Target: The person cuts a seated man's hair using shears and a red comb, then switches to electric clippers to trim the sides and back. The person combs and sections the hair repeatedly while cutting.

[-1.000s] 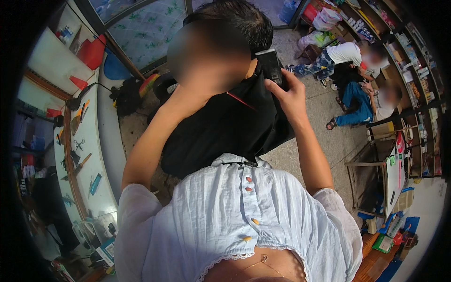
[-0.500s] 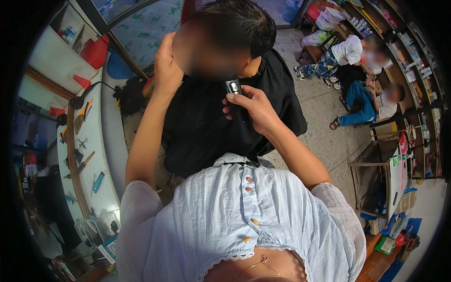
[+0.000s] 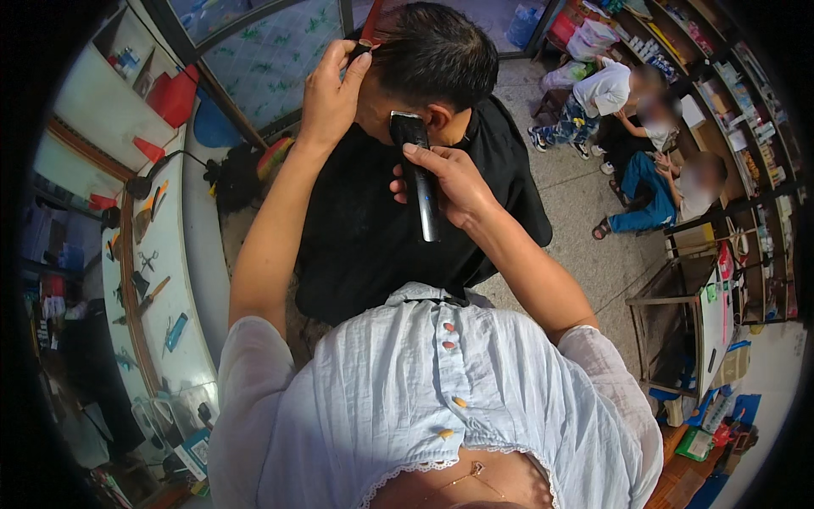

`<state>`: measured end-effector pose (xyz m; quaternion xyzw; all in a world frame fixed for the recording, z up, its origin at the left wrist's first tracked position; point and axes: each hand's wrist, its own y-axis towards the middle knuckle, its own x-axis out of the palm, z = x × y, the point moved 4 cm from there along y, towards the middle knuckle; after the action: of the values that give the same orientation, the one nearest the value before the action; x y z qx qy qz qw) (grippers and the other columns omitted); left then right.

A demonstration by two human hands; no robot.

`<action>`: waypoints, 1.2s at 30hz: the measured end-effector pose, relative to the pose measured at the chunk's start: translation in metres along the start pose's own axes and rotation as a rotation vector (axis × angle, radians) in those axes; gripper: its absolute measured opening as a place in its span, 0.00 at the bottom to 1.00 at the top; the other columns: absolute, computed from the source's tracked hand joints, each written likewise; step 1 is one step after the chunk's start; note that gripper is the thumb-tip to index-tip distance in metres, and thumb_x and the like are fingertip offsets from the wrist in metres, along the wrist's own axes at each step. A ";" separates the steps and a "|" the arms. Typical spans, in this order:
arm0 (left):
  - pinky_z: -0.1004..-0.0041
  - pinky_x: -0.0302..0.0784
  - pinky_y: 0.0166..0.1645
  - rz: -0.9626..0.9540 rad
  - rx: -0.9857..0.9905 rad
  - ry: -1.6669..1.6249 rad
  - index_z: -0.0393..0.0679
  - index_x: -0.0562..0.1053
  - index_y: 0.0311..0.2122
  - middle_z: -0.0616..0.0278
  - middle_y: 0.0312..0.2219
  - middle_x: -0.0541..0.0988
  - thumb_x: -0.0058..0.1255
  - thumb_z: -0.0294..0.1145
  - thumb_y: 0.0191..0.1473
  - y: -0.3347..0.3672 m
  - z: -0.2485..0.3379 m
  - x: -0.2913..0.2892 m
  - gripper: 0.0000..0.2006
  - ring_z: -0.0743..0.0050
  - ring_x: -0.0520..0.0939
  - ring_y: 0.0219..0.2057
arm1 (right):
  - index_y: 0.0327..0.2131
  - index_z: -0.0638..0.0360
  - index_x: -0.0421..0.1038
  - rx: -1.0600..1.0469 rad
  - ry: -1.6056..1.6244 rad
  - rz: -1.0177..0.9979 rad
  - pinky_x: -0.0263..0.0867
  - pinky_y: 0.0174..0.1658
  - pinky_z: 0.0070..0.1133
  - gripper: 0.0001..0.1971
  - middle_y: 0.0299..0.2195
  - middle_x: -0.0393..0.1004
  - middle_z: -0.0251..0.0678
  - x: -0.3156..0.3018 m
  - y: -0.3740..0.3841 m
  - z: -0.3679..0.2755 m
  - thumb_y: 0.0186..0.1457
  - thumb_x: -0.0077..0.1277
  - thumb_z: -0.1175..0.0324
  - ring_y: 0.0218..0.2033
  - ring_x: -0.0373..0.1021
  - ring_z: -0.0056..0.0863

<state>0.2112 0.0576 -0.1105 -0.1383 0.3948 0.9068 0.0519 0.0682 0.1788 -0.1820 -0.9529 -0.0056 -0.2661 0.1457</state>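
A seated person with short dark hair (image 3: 437, 55) is draped in a black cape (image 3: 365, 220). My right hand (image 3: 454, 178) is wrapped around a black hair clipper (image 3: 417, 174). Its metal blade end rests against or just beside the side of the head, in front of the ear. My left hand (image 3: 331, 97) is raised by the front of the hair, thumb and fingers pinched on a slim reddish thing (image 3: 370, 24) with a dark end. What kind of thing it is, I cannot make out.
A white counter (image 3: 182, 297) on the left carries scissors (image 3: 148, 260), a teal tool (image 3: 175, 331) and several other tools. Several people sit at the right by loaded shelves (image 3: 746, 127). A small table (image 3: 670, 301) stands nearer on that side.
The seated person's head has tilted, so the hair and ear show more. My left hand has moved up and right to the hair. The clipper has risen slightly to beside the ear.
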 end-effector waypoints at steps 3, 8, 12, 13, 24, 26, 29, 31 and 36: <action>0.68 0.73 0.45 -0.008 -0.035 -0.012 0.37 0.69 0.41 0.52 0.36 0.79 0.48 0.36 0.60 0.001 0.004 0.000 0.13 0.61 0.80 0.41 | 0.33 0.66 0.65 -0.037 -0.001 0.012 0.74 0.27 0.24 0.15 0.26 0.72 0.39 0.001 0.001 0.001 0.55 0.56 0.64 0.23 0.74 0.29; 0.75 0.69 0.41 0.005 -0.019 -0.026 0.36 0.69 0.42 0.61 0.33 0.77 0.47 0.36 0.60 -0.001 0.003 0.000 0.12 0.76 0.74 0.37 | 0.33 0.63 0.65 -0.233 -0.065 0.012 0.74 0.28 0.23 0.13 0.26 0.72 0.35 0.007 0.001 0.006 0.55 0.56 0.64 0.24 0.74 0.25; 0.78 0.68 0.40 0.017 -0.021 0.019 0.36 0.69 0.41 0.64 0.31 0.77 0.47 0.37 0.61 0.000 0.004 0.000 0.12 0.82 0.72 0.34 | 0.33 0.63 0.66 -0.165 -0.067 -0.004 0.74 0.29 0.24 0.13 0.25 0.72 0.36 0.010 0.000 0.014 0.56 0.56 0.63 0.24 0.74 0.26; 0.75 0.70 0.41 0.019 -0.018 0.014 0.37 0.69 0.41 0.60 0.33 0.78 0.47 0.37 0.60 -0.001 0.005 0.000 0.13 0.75 0.75 0.37 | 0.33 0.63 0.66 -0.141 -0.046 -0.005 0.74 0.29 0.24 0.13 0.26 0.72 0.36 0.011 0.000 0.013 0.56 0.55 0.63 0.25 0.74 0.26; 0.68 0.73 0.42 0.031 -0.026 0.047 0.37 0.69 0.41 0.53 0.34 0.79 0.49 0.37 0.59 -0.002 0.007 0.000 0.12 0.63 0.81 0.38 | 0.33 0.63 0.66 -0.323 -0.018 0.004 0.73 0.30 0.23 0.13 0.27 0.73 0.37 0.020 0.000 0.008 0.57 0.53 0.62 0.25 0.74 0.27; 0.69 0.73 0.42 0.033 -0.033 0.039 0.37 0.69 0.40 0.53 0.34 0.80 0.48 0.37 0.60 -0.003 0.010 0.000 0.12 0.64 0.81 0.39 | 0.33 0.63 0.66 -0.232 0.018 -0.019 0.73 0.30 0.23 0.13 0.27 0.73 0.38 0.021 0.001 0.011 0.58 0.53 0.62 0.26 0.74 0.27; 0.72 0.71 0.43 0.029 -0.024 0.017 0.37 0.69 0.42 0.56 0.34 0.79 0.48 0.38 0.60 -0.003 0.008 0.000 0.14 0.71 0.78 0.38 | 0.33 0.63 0.66 -0.122 0.068 -0.027 0.74 0.30 0.24 0.13 0.27 0.73 0.37 0.020 0.002 0.014 0.58 0.53 0.63 0.26 0.74 0.27; 0.74 0.70 0.43 0.022 -0.025 0.015 0.37 0.69 0.43 0.58 0.34 0.79 0.47 0.39 0.60 -0.003 0.008 0.000 0.14 0.75 0.77 0.37 | 0.33 0.63 0.65 -0.086 0.094 -0.025 0.74 0.30 0.24 0.13 0.27 0.73 0.37 0.019 0.003 0.014 0.58 0.53 0.63 0.26 0.74 0.27; 0.74 0.69 0.45 0.008 -0.036 0.004 0.36 0.69 0.43 0.58 0.35 0.78 0.48 0.38 0.60 -0.002 0.007 0.000 0.14 0.75 0.76 0.39 | 0.32 0.62 0.65 -0.206 0.068 -0.019 0.74 0.30 0.24 0.12 0.27 0.73 0.37 0.021 0.003 0.009 0.58 0.53 0.63 0.26 0.74 0.26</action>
<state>0.2105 0.0643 -0.1076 -0.1393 0.3788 0.9138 0.0450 0.0911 0.1772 -0.1795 -0.9531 0.0176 -0.2989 0.0446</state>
